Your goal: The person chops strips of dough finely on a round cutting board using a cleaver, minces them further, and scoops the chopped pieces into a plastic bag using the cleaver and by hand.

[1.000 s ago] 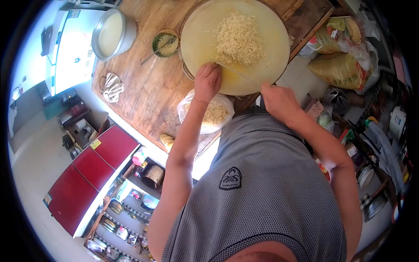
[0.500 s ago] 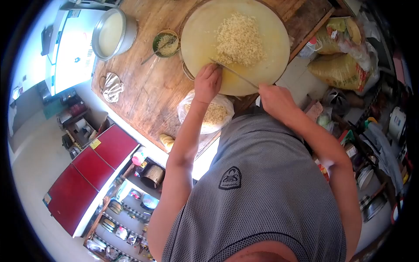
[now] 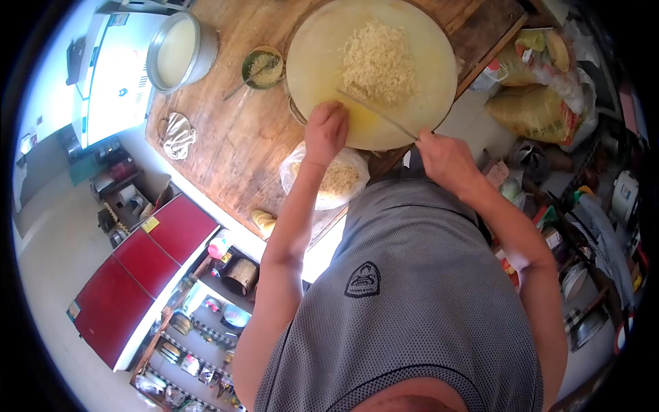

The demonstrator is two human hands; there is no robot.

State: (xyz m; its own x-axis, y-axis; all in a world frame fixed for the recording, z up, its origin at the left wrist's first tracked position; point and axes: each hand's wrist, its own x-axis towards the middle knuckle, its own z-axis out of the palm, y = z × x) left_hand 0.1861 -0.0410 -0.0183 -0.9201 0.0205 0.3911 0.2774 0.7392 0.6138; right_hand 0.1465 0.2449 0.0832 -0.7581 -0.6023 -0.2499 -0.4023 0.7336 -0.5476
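Head view: the left hand [image 3: 327, 132] and the right hand [image 3: 445, 159] are apart at the near side of a round board [image 3: 305, 58] on the wooden bench [image 3: 237, 137]. The right hand is clamped round the near end of a knife [image 3: 379, 115], its fingers closed. From there the blade slants forward and left over the board, its far end just beyond the left hand's fingertips. The left hand is bent over the board's near-left edge, fingers gathered; whether it pinches anything cannot be told.

Beyond the blade, on the board, lies a heap [image 3: 377, 63] of pale, finely chopped food. Just nearer the body than the left hand, partly behind its forearm, an open clear bag [image 3: 357, 165] holds more pale bits. A ridged, pale yellow piece [image 3: 263, 221] lies near that forearm, on its left.

Forward and left of the left hand stands a small green bowl [image 3: 250, 63] with pale bits and a spoon [image 3: 237, 89] leaning out. Farther left are a metal pot [image 3: 205, 56] of whitish contents and a crumpled cloth [image 3: 179, 137]. Right of the right hand, off the bench, sits a full yellowish sack [image 3: 528, 113].
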